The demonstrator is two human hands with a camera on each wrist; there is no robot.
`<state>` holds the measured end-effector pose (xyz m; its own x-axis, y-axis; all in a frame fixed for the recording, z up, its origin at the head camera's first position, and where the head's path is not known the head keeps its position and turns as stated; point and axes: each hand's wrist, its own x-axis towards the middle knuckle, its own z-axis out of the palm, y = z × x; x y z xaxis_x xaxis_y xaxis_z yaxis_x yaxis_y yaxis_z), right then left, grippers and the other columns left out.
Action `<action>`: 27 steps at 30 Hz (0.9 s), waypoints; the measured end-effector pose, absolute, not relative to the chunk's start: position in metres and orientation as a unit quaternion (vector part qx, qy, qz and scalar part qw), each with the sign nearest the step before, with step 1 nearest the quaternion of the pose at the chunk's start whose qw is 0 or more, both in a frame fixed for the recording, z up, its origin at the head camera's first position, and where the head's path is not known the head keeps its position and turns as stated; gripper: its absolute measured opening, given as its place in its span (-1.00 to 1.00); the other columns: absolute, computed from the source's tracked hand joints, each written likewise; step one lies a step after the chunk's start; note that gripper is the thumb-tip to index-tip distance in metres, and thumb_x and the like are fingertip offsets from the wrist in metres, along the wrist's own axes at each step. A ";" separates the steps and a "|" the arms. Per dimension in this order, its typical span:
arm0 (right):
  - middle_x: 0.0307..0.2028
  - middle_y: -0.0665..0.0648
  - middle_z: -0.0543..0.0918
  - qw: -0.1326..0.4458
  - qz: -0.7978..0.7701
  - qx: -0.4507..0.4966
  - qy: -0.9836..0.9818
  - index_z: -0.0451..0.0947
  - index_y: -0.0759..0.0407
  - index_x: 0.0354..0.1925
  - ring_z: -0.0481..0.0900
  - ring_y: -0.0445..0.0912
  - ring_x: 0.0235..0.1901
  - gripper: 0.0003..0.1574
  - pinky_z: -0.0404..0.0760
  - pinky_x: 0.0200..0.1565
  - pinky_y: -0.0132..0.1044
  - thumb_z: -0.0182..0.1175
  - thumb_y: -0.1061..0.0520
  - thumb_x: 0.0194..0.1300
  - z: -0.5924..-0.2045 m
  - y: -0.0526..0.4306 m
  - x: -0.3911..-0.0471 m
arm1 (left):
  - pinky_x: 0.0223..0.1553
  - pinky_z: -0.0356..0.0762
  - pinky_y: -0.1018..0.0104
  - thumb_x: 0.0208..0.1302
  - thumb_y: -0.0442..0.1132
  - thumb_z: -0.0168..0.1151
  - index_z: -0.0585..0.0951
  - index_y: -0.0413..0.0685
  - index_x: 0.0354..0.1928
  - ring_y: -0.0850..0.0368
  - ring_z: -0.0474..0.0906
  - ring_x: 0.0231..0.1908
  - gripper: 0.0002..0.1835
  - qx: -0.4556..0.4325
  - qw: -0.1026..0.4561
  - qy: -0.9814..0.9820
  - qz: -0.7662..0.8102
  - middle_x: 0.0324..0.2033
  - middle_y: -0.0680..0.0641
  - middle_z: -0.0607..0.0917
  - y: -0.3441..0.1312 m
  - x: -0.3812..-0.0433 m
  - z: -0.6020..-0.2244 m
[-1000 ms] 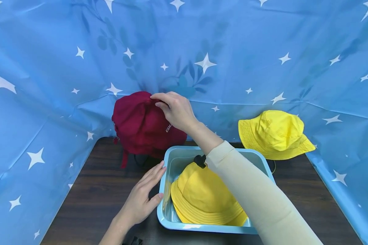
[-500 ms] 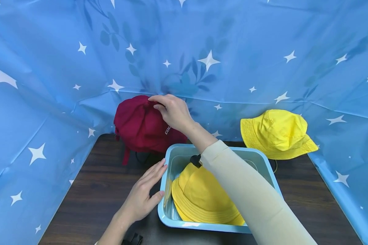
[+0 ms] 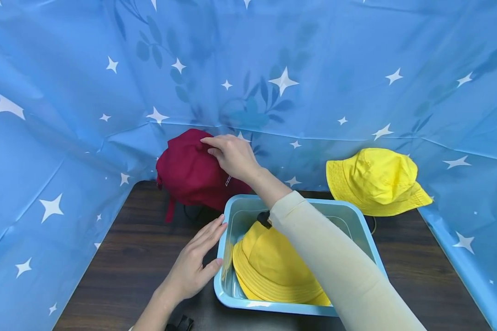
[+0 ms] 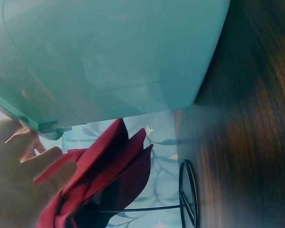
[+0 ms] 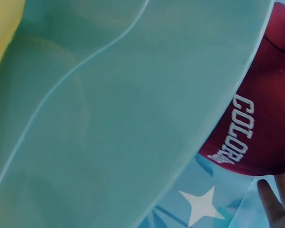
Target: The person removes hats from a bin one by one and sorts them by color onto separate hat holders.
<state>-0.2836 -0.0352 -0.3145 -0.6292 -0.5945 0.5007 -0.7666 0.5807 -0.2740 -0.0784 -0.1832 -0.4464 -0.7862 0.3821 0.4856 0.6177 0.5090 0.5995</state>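
The right hand (image 3: pixel 234 154), fingers narrow, pinch unclear, dips slightly at the red hat (image 3: pixel 186 170), still outside the tub (image 3: pixel 273 309) the left hand's (image 3: pixel 192 269) spread fingers touch.

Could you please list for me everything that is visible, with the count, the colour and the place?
Dark red hat: 1, white lettering, back left
Black wire stand: 1, below that hat
Basin: 1, light blue, front centre
Yellow hat inside: at least 1, possibly stacked
Bright yellow hat: 1, back right
Thin wire: 1, colour unclear, below it
Table: 1, dark brown, underneath
Backdrop: blue, white stars, behind
Black wrist devices: 2, one per wrist
Sleeve: cream, right arm, above basin
Left hand: 1, bare, basin's left rim
Right hand: 1, bare, at dark red hat's crown
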 end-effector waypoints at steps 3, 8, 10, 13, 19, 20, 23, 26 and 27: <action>0.13 0.10 0.76 0.173 0.222 0.392 -0.876 0.62 0.05 0.35 0.69 -0.01 0.11 -0.53 0.64 0.13 -0.20 0.24 0.11 0.53 -0.315 -0.034 -0.285 | 0.51 0.21 0.13 0.42 -0.22 0.17 0.35 -0.13 0.56 -0.09 0.23 0.54 -0.32 -0.289 0.147 -0.857 -0.400 0.58 -0.09 0.28 -0.183 -0.078 -0.446; 0.16 0.09 0.74 0.154 0.206 0.390 -0.884 0.59 0.04 0.38 0.68 -0.02 0.14 -0.50 0.63 0.15 -0.17 0.21 0.09 0.55 -0.313 -0.032 -0.285 | 0.48 0.27 0.07 0.42 -0.21 0.16 0.35 -0.11 0.57 -0.09 0.25 0.53 -0.32 -0.286 0.148 -0.860 -0.396 0.58 -0.08 0.29 -0.183 -0.078 -0.446; 0.19 0.09 0.73 0.147 0.205 0.385 -0.888 0.58 0.04 0.39 0.67 -0.02 0.16 -0.49 0.63 0.17 -0.16 0.22 0.07 0.54 -0.311 -0.030 -0.285 | 0.47 0.29 0.04 0.42 -0.21 0.16 0.35 -0.11 0.57 -0.09 0.25 0.53 -0.32 -0.286 0.148 -0.860 -0.395 0.58 -0.08 0.29 -0.183 -0.078 -0.446; 0.22 0.08 0.70 0.138 0.209 0.378 -0.891 0.58 0.03 0.39 0.64 -0.02 0.21 -0.48 0.62 0.20 -0.15 0.24 0.06 0.53 -0.309 -0.028 -0.284 | 0.46 0.30 -0.02 0.41 -0.20 0.17 0.36 -0.11 0.57 -0.08 0.24 0.53 -0.31 -0.284 0.145 -0.861 -0.395 0.58 -0.07 0.29 -0.183 -0.077 -0.445; 0.24 0.08 0.70 0.139 0.208 0.376 -0.892 0.58 0.04 0.39 0.62 -0.01 0.24 -0.46 0.60 0.23 -0.14 0.27 0.06 0.51 -0.300 -0.021 -0.281 | 0.45 0.30 -0.07 0.40 -0.19 0.16 0.36 -0.11 0.56 -0.05 0.22 0.55 -0.31 -0.278 0.141 -0.862 -0.399 0.59 -0.04 0.27 -0.182 -0.076 -0.444; 0.24 0.08 0.70 0.140 0.206 0.376 -0.893 0.58 0.04 0.39 0.62 -0.01 0.24 -0.46 0.60 0.23 -0.13 0.27 0.06 0.51 -0.299 -0.020 -0.281 | 0.46 0.30 -0.06 0.40 -0.19 0.16 0.37 -0.11 0.56 -0.06 0.22 0.54 -0.31 -0.279 0.143 -0.862 -0.399 0.59 -0.05 0.28 -0.182 -0.076 -0.445; 0.22 0.08 0.71 0.146 0.199 0.376 -0.893 0.59 0.04 0.38 0.62 -0.02 0.25 -0.47 0.62 0.21 -0.12 0.28 0.07 0.50 -0.295 -0.016 -0.280 | 0.47 0.29 -0.01 0.40 -0.21 0.17 0.36 -0.13 0.56 -0.08 0.23 0.54 -0.31 -0.285 0.148 -0.860 -0.397 0.58 -0.08 0.29 -0.182 -0.077 -0.446; 0.21 0.07 0.71 0.153 0.191 0.382 -0.891 0.60 0.04 0.37 0.62 -0.02 0.25 -0.48 0.63 0.20 -0.12 0.28 0.06 0.51 -0.290 -0.012 -0.278 | 0.47 0.30 0.02 0.40 -0.23 0.19 0.36 -0.14 0.56 -0.10 0.25 0.53 -0.31 -0.291 0.154 -0.858 -0.394 0.57 -0.11 0.30 -0.183 -0.078 -0.447; 0.21 0.07 0.71 0.157 0.187 0.384 -0.890 0.61 0.04 0.36 0.62 -0.02 0.25 -0.49 0.63 0.20 -0.12 0.27 0.06 0.51 -0.288 -0.010 -0.277 | 0.46 0.30 0.02 0.40 -0.23 0.20 0.36 -0.14 0.56 -0.10 0.25 0.53 -0.31 -0.293 0.155 -0.857 -0.394 0.57 -0.11 0.30 -0.183 -0.078 -0.447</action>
